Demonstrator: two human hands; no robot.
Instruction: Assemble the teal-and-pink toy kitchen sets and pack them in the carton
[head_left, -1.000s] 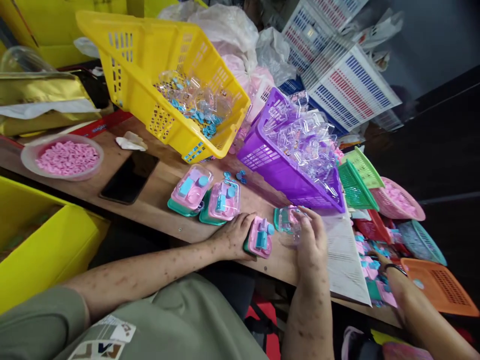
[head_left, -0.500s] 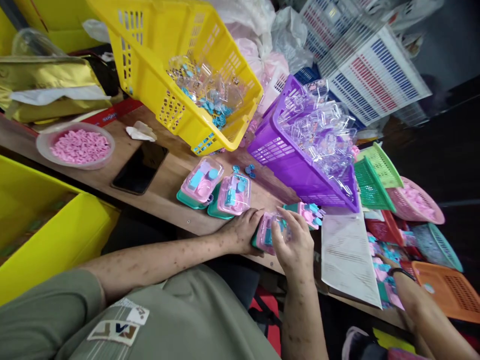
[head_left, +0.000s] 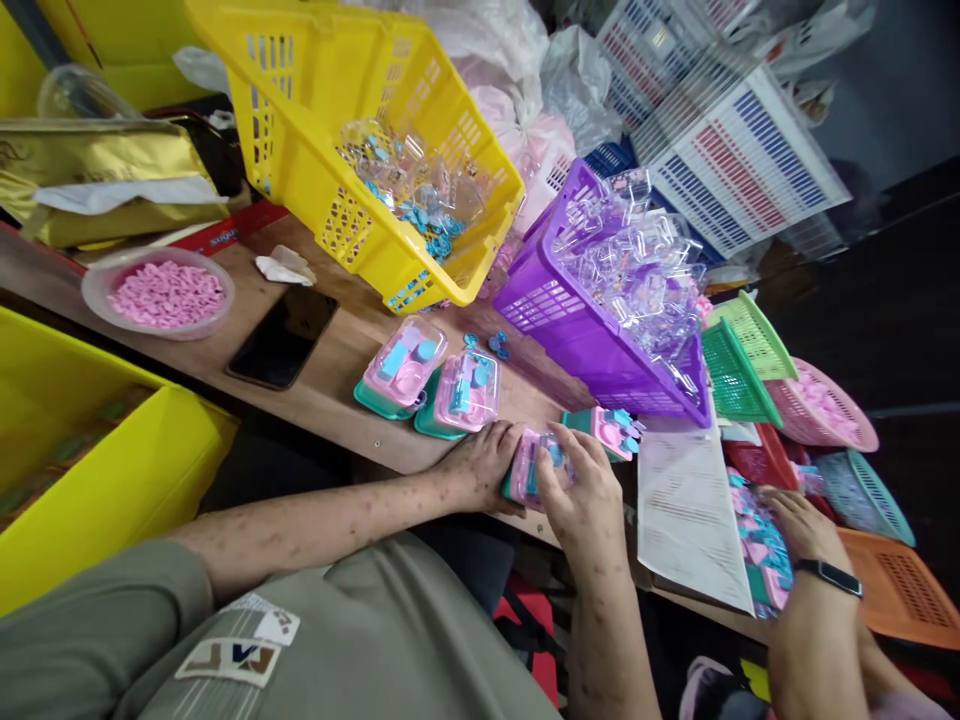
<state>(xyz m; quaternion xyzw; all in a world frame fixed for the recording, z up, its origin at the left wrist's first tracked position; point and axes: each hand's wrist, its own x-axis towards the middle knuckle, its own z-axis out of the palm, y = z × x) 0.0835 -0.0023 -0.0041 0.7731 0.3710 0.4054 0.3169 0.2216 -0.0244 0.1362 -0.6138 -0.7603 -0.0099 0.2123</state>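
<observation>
At the table's front edge, my left hand (head_left: 484,465) grips the side of a small plastic toy box (head_left: 527,468) with a clear lid, pink inside and teal base. My right hand (head_left: 581,490) is closed over the lid from the other side, fingertips pressed on it. Two similar lidded boxes stand to the left, one box (head_left: 401,368) beside another box (head_left: 460,393). Just behind my right hand lies an open teal box (head_left: 604,430) with pink and blue pieces and no lid on it. Small blue pieces (head_left: 497,344) lie behind the boxes.
A yellow basket (head_left: 352,235) and a purple basket (head_left: 585,335) of clear lids stand at the back. A phone (head_left: 283,337) and a tub of pink pieces (head_left: 161,296) are left. At right, a co-worker's hand (head_left: 806,525) is over colourful pieces beside a white sheet (head_left: 686,515).
Both my hands stay on the box, with the right fingers shifted slightly over the lid. The co-worker's hand and wristband have come further into view over the pieces.
</observation>
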